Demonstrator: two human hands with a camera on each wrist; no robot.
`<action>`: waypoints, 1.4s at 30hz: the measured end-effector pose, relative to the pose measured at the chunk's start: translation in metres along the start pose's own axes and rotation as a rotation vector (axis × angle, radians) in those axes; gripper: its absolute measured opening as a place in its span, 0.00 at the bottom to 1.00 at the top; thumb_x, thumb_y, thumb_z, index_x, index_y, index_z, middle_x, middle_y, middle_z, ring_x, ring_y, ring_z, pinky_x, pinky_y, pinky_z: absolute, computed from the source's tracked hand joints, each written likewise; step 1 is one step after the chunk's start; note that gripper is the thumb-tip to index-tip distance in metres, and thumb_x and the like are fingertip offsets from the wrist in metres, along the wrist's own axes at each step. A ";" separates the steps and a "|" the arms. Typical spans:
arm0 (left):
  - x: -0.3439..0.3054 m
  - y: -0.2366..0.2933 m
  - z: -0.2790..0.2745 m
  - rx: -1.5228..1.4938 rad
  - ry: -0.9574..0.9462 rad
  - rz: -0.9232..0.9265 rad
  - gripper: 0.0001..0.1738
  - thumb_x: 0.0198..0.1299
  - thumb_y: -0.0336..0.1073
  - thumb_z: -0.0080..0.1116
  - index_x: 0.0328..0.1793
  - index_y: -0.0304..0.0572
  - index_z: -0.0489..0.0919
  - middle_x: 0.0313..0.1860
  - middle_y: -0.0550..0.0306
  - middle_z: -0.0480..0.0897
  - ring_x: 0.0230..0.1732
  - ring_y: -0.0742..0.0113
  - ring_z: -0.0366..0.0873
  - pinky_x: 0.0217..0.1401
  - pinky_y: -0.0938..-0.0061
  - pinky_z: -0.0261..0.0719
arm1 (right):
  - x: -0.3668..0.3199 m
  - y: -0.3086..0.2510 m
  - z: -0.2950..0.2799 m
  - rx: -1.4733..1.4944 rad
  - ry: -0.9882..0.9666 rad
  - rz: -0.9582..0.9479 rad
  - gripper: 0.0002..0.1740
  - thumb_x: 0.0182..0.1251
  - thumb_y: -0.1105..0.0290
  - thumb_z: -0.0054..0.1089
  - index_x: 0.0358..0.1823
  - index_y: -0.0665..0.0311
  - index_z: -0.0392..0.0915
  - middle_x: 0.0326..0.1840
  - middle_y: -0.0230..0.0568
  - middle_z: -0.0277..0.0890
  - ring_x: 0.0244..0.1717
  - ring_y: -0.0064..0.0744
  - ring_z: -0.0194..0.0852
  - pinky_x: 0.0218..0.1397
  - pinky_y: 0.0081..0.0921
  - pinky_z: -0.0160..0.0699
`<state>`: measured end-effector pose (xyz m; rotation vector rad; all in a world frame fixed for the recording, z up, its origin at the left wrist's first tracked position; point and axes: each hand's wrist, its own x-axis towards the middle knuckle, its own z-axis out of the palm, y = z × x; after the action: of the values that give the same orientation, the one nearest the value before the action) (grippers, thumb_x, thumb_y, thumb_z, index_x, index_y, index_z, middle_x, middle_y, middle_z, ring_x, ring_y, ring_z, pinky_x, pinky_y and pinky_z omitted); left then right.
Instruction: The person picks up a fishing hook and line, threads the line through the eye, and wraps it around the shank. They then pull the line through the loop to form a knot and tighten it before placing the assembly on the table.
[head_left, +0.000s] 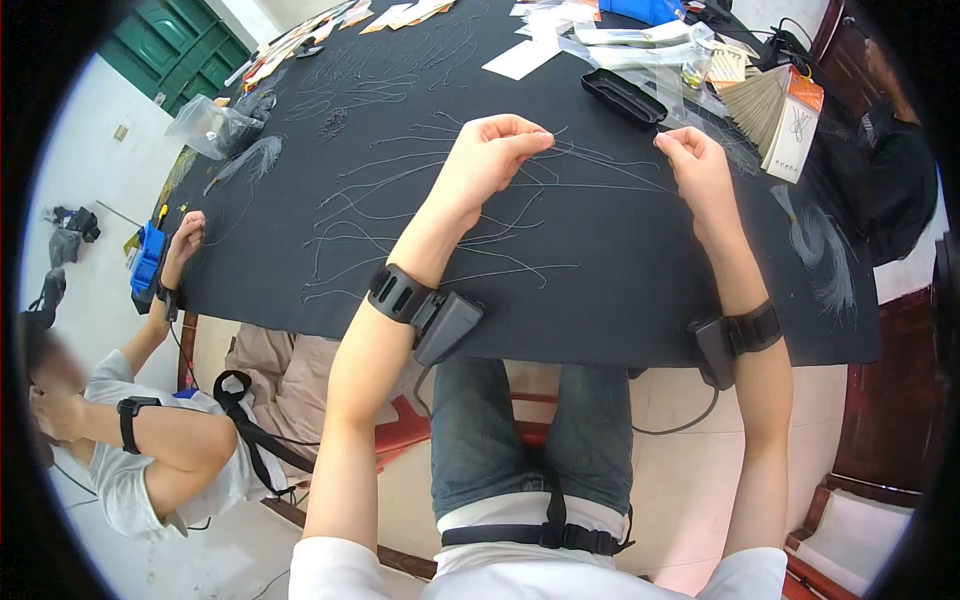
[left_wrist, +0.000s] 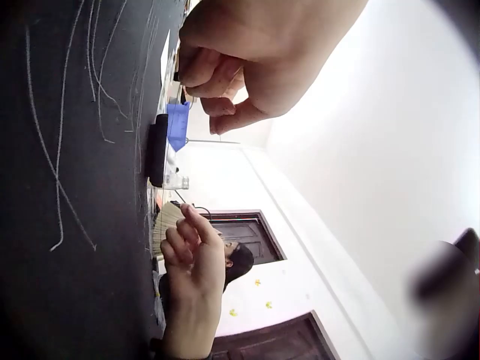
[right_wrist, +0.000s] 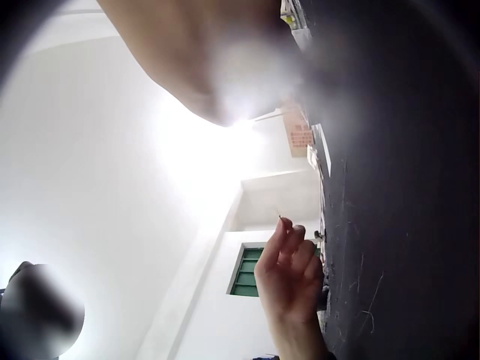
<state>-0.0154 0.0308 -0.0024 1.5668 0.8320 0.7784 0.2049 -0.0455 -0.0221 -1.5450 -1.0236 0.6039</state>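
Observation:
My left hand (head_left: 490, 155) is raised over the black table (head_left: 620, 270), thumb and forefinger pinched together. In the right wrist view a tiny end of thin grey cord sticks up from the fingertips of the left hand (right_wrist: 289, 274). To the right, my right hand (head_left: 700, 170) pinches at about the same height, in front of a long black case (head_left: 625, 97). A thin line shows by its fingertips; how far it runs between the hands I cannot tell. Several loose grey cords (head_left: 430, 215) lie spread beneath and left of the left hand.
A fanned stack of cards (head_left: 780, 110) and a bundle of pale strands (head_left: 825, 250) are at the right. Papers and plastic bags (head_left: 640, 45) lie at the back. On the left are a clear plastic tub (head_left: 215, 128) and another person's hand (head_left: 188, 235).

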 end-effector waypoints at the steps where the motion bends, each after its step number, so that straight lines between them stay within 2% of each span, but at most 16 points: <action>1: 0.000 0.001 0.000 0.010 0.007 -0.003 0.07 0.55 0.38 0.60 0.34 0.43 0.80 0.16 0.74 0.67 0.15 0.87 0.53 0.17 0.88 0.45 | 0.001 0.001 0.001 -0.006 -0.004 -0.006 0.10 0.60 0.68 0.56 0.33 0.70 0.77 0.23 0.30 0.73 0.24 0.14 0.64 0.28 0.16 0.62; 6: -0.002 0.004 0.002 0.056 0.011 0.011 0.07 0.55 0.38 0.60 0.33 0.44 0.81 0.15 0.74 0.68 0.15 0.86 0.53 0.17 0.87 0.46 | 0.000 0.001 0.004 -0.006 -0.070 -0.048 0.10 0.61 0.67 0.56 0.34 0.69 0.77 0.24 0.30 0.73 0.25 0.14 0.65 0.30 0.15 0.62; 9: -0.004 0.006 0.004 0.079 -0.011 0.124 0.07 0.56 0.37 0.60 0.34 0.42 0.81 0.17 0.72 0.72 0.16 0.87 0.57 0.18 0.88 0.49 | -0.008 -0.007 0.008 0.022 -0.143 -0.052 0.10 0.61 0.66 0.57 0.34 0.68 0.77 0.24 0.28 0.73 0.25 0.14 0.64 0.30 0.15 0.62; 12: -0.004 0.002 0.012 0.048 0.026 0.504 0.06 0.56 0.34 0.59 0.33 0.39 0.80 0.20 0.70 0.75 0.19 0.88 0.61 0.19 0.88 0.53 | -0.015 -0.015 0.011 0.083 -0.238 -0.043 0.09 0.62 0.66 0.57 0.31 0.65 0.76 0.22 0.22 0.69 0.24 0.10 0.60 0.28 0.13 0.59; 13: -0.011 0.008 0.009 0.151 -0.014 0.429 0.04 0.56 0.31 0.59 0.34 0.37 0.80 0.21 0.70 0.76 0.20 0.89 0.62 0.20 0.88 0.54 | -0.018 -0.016 0.013 0.136 -0.270 -0.065 0.08 0.63 0.66 0.55 0.31 0.63 0.75 0.21 0.20 0.67 0.22 0.08 0.56 0.24 0.12 0.55; 15: -0.017 0.014 0.013 0.241 -0.008 0.473 0.03 0.53 0.28 0.60 0.32 0.36 0.80 0.15 0.71 0.70 0.15 0.88 0.55 0.17 0.86 0.52 | -0.023 -0.025 0.012 0.225 -0.375 -0.020 0.07 0.64 0.66 0.54 0.32 0.62 0.75 0.19 0.19 0.64 0.18 0.08 0.52 0.19 0.11 0.50; 16: -0.017 0.015 0.014 0.250 -0.021 0.466 0.03 0.53 0.28 0.60 0.31 0.36 0.80 0.14 0.71 0.70 0.15 0.88 0.55 0.17 0.86 0.51 | -0.023 -0.024 0.012 0.287 -0.423 -0.005 0.08 0.65 0.65 0.53 0.34 0.62 0.75 0.18 0.18 0.61 0.15 0.07 0.49 0.16 0.11 0.45; 19: -0.016 0.011 0.015 0.272 -0.055 0.425 0.03 0.52 0.28 0.60 0.31 0.36 0.80 0.13 0.70 0.69 0.15 0.88 0.54 0.17 0.85 0.51 | -0.022 -0.024 0.010 0.367 -0.511 0.019 0.10 0.66 0.63 0.51 0.34 0.63 0.75 0.17 0.18 0.60 0.14 0.08 0.48 0.14 0.11 0.44; 22: -0.012 0.006 0.015 0.301 -0.083 0.404 0.04 0.52 0.29 0.60 0.31 0.36 0.79 0.14 0.70 0.70 0.15 0.87 0.55 0.17 0.86 0.52 | -0.026 -0.029 0.011 0.254 -0.560 0.014 0.11 0.66 0.63 0.50 0.35 0.64 0.75 0.18 0.18 0.60 0.15 0.08 0.49 0.16 0.11 0.45; 25: -0.013 0.008 0.015 0.305 -0.099 0.386 0.04 0.52 0.30 0.60 0.31 0.35 0.79 0.14 0.70 0.70 0.15 0.87 0.56 0.18 0.86 0.52 | -0.027 -0.026 0.015 0.129 -0.594 -0.089 0.11 0.66 0.64 0.50 0.34 0.64 0.74 0.19 0.19 0.59 0.18 0.08 0.50 0.18 0.11 0.47; 28: -0.012 0.004 0.013 0.332 -0.142 0.388 0.04 0.55 0.31 0.60 0.33 0.39 0.80 0.17 0.72 0.72 0.16 0.89 0.57 0.19 0.88 0.51 | -0.028 -0.025 0.017 0.162 -0.610 -0.101 0.10 0.66 0.64 0.50 0.33 0.63 0.73 0.20 0.20 0.59 0.19 0.08 0.51 0.19 0.11 0.48; 37: -0.013 0.006 0.013 0.324 -0.167 0.343 0.04 0.54 0.32 0.61 0.33 0.39 0.80 0.18 0.72 0.72 0.17 0.88 0.58 0.19 0.88 0.52 | -0.029 -0.028 0.014 0.192 -0.630 -0.027 0.08 0.66 0.66 0.49 0.32 0.62 0.72 0.19 0.20 0.59 0.18 0.08 0.51 0.18 0.11 0.49; 42: -0.010 0.002 0.012 0.336 -0.100 0.366 0.05 0.55 0.32 0.60 0.34 0.39 0.80 0.19 0.71 0.74 0.18 0.88 0.61 0.20 0.89 0.55 | -0.028 -0.026 0.016 0.200 -0.579 -0.030 0.08 0.66 0.66 0.48 0.33 0.62 0.73 0.19 0.20 0.59 0.16 0.08 0.50 0.17 0.11 0.47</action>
<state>-0.0102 0.0159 -0.0030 2.0789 0.6308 0.8402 0.1709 -0.0620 -0.0049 -1.1972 -1.3635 1.1361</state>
